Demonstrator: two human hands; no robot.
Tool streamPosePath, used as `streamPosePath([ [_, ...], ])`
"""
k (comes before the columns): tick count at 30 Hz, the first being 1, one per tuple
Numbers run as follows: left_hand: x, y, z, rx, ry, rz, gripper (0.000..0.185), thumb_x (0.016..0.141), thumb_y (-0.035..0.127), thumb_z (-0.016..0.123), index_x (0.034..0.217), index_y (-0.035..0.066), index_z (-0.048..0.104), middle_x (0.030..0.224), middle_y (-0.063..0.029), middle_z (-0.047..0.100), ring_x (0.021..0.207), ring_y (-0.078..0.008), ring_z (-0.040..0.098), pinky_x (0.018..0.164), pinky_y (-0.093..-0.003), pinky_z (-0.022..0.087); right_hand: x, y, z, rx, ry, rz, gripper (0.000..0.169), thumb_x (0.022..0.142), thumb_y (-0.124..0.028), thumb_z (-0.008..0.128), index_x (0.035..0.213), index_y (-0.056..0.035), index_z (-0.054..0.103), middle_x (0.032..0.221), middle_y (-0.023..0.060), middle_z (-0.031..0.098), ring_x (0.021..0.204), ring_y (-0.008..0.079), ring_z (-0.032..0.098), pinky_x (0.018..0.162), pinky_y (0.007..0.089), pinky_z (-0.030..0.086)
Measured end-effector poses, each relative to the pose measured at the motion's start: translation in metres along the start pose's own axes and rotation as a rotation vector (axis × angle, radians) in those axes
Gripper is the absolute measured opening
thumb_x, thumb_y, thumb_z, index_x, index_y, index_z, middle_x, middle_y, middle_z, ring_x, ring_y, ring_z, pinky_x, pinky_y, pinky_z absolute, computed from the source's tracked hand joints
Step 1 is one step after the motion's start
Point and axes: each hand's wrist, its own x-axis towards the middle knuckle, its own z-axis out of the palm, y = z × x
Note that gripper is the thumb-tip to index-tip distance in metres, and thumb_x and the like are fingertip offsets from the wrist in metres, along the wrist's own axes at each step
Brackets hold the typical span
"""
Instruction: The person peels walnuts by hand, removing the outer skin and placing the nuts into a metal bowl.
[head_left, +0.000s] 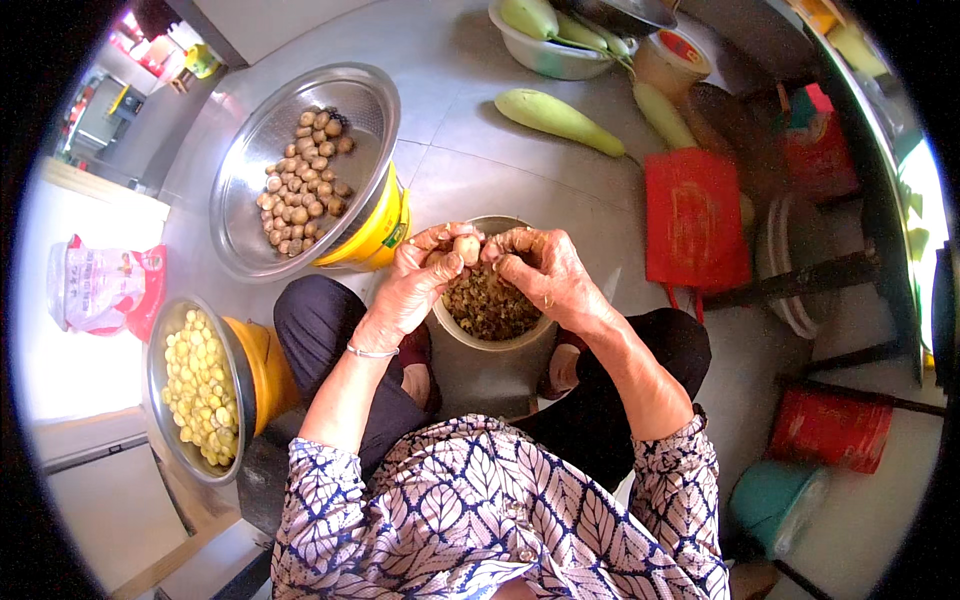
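My left hand (420, 277) pinches a small round, light-brown nut (466, 248), perhaps a chestnut, between thumb and fingers. My right hand (544, 270) is just beside it, thumb and fingertips curled close to the nut; whether they pinch a scrap of skin is not clear. Both hands are over a round bowl (491, 344) on the floor between my feet. Brown and greenish peelings (487, 304) fill much of it. To the upper left, a wide perforated metal basin (367, 112) holds unpeeled brown nuts (304, 180). Pale yellow peeled ones (199, 386) fill a metal bowl (244, 405) at the left.
Yellow buckets (367, 236) support the basin and bowl. Light-green gourds (559, 120) lie on the tiled floor and in a white basin (551, 60). A red bag (697, 217), dark furniture legs (799, 277) and a teal container (772, 502) stand at right. A plastic package (105, 285) is at left.
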Motion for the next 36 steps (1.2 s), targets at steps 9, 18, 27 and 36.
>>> streamPosePath([
  [9,-0.002,0.004,0.015,0.435,0.071,0.138,0.039,0.075,0.005,0.076,0.111,0.001,0.063,0.108,-0.0067,0.063,0.100,-0.0142,0.058,0.091,-0.0261,0.046,-0.005,-0.002,0.002,-0.008,0.035,-0.017,0.024,0.091,-0.017,0.061,0.091,0.0061,0.064,0.076,-0.0015,0.061,0.071,0.0051,0.051,0.061,0.0249,0.046],
  [18,-0.001,0.008,0.010,0.654,0.037,0.285,0.034,0.070,0.002,0.078,0.103,0.001,0.068,0.102,-0.0075,0.064,0.098,-0.0148,0.059,0.089,-0.0258,0.046,0.000,0.006,0.005,-0.010,0.035,-0.074,0.024,0.084,-0.016,0.059,0.084,0.0082,0.063,0.061,0.0131,0.057,0.059,0.0128,0.050,0.057,0.0355,0.044],
  [27,-0.003,0.001,0.008,0.516,0.054,0.241,0.036,0.074,0.004,0.076,0.109,0.002,0.066,0.105,-0.0102,0.065,0.094,-0.0147,0.061,0.085,-0.0235,0.048,0.002,-0.001,-0.001,-0.066,-0.010,-0.061,0.026,0.080,-0.018,0.060,0.083,0.0083,0.061,0.060,0.0114,0.052,0.059,0.0127,0.047,0.057,0.0353,0.043],
  [36,-0.004,0.000,0.010,-0.021,0.069,0.033,0.039,0.087,0.017,0.066,0.122,0.003,0.056,0.108,-0.0137,0.065,0.082,-0.0136,0.062,0.070,-0.0232,0.051,0.006,0.018,-0.001,-0.568,0.154,-0.181,0.020,0.077,-0.007,0.056,0.091,0.0068,0.061,0.087,0.0234,0.062,0.079,0.0290,0.062,0.074,0.0370,0.048],
])
